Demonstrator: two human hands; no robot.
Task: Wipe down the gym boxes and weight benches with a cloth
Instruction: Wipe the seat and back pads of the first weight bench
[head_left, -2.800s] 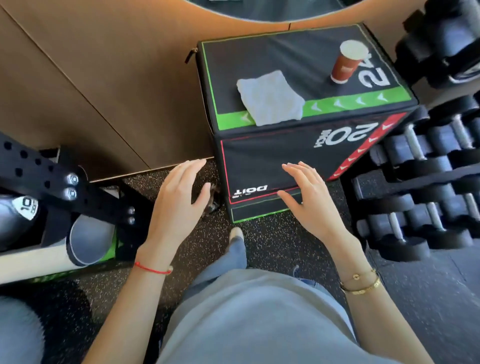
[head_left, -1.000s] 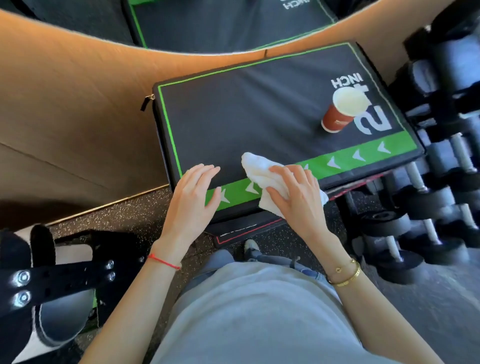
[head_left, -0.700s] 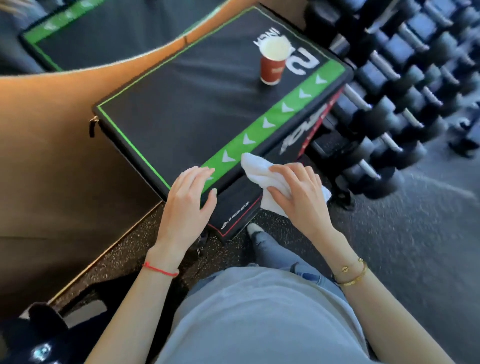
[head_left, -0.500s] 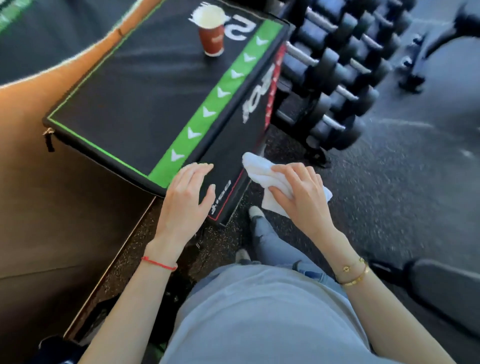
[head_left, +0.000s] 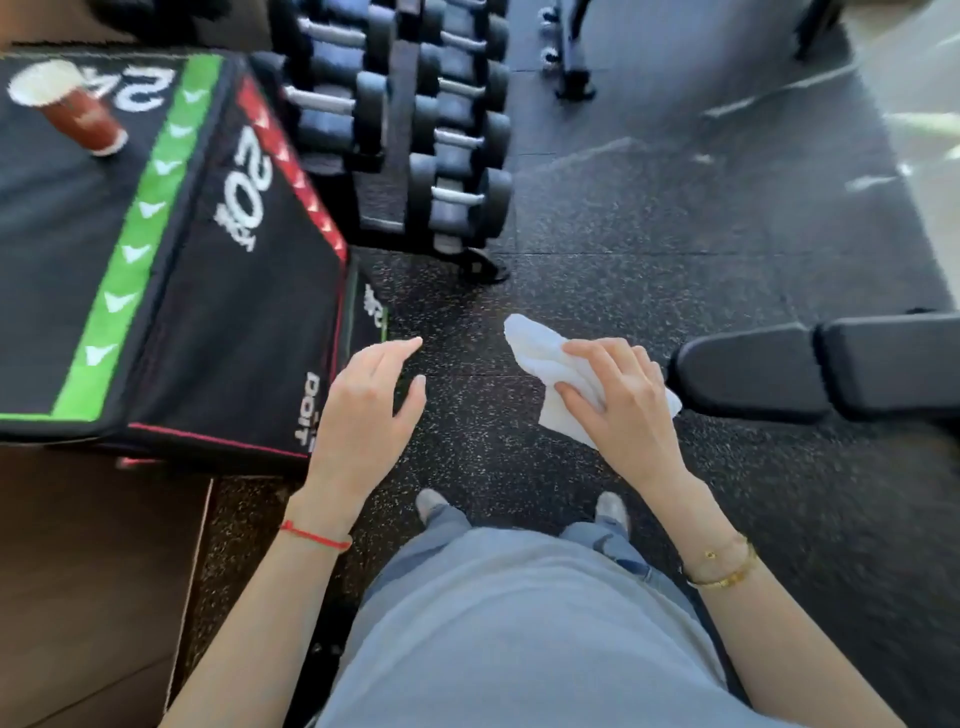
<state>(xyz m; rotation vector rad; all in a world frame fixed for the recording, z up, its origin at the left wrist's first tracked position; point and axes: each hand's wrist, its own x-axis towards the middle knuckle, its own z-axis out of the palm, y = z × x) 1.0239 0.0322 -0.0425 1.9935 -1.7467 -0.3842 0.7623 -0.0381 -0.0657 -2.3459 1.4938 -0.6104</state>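
Note:
The black gym box (head_left: 223, 312) with green and red stripes fills the left of the head view. A black padded weight bench (head_left: 810, 371) reaches in from the right edge. My right hand (head_left: 618, 400) holds a crumpled white cloth (head_left: 545, 369) in the air above the floor, just left of the bench's end. My left hand (head_left: 366, 405) hangs empty with fingers apart, beside the box's near corner, apart from it.
A red paper cup (head_left: 78, 111) stands on the box top at far left. A rack of black dumbbells (head_left: 441, 140) rises behind the box. Speckled black rubber floor (head_left: 623, 249) spreads between box and bench. My feet show below.
My view has swung right, away from the box toward the bench. My right hand took the cloth off the box top and carries it. My left hand came off the box edge.

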